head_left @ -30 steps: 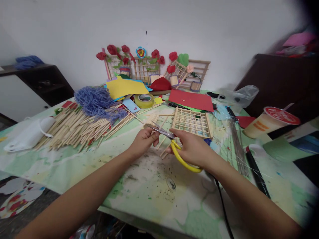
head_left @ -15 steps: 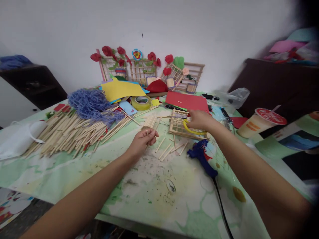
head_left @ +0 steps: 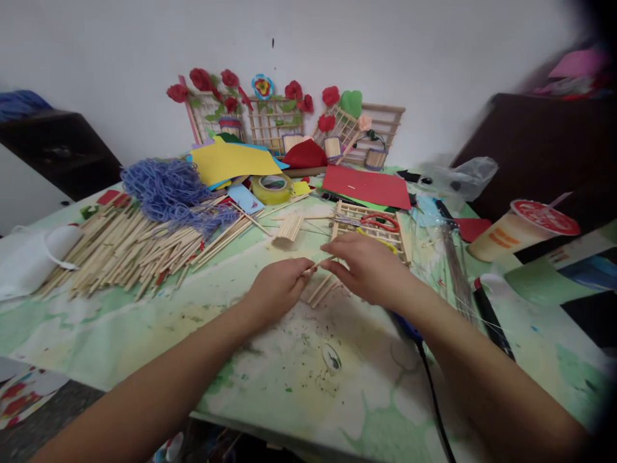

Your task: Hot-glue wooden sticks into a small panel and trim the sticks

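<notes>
My left hand (head_left: 279, 289) is closed, pinching a short thin wooden stick (head_left: 318, 263) over the middle of the table. My right hand (head_left: 366, 267) meets the stick's other end, its thumb and fingers closed around it. Below the hands lie several cut stick pieces (head_left: 319, 294), partly covered. Just beyond my left hand is a small curved piece of sticks joined side by side (head_left: 288, 231). Behind my right hand, scissors with red and yellow handles (head_left: 380, 222) rest on a small stick frame (head_left: 348, 211). A blue glue gun (head_left: 407, 326) is mostly hidden under my right forearm.
At left are a heap of wooden sticks (head_left: 120, 247) and tangled blue yarn (head_left: 161, 193). Yellow paper (head_left: 231, 159), a tape roll (head_left: 272, 188) and red paper (head_left: 366, 186) lie behind. A sealed drink cup (head_left: 518, 228) stands right. The glue gun's cord (head_left: 434, 392) crosses the front edge.
My right hand has let go of the scissors, leaving them on the stick frame, and has come left and nearer to meet my left hand at the stick. The curved stick piece now shows fully.
</notes>
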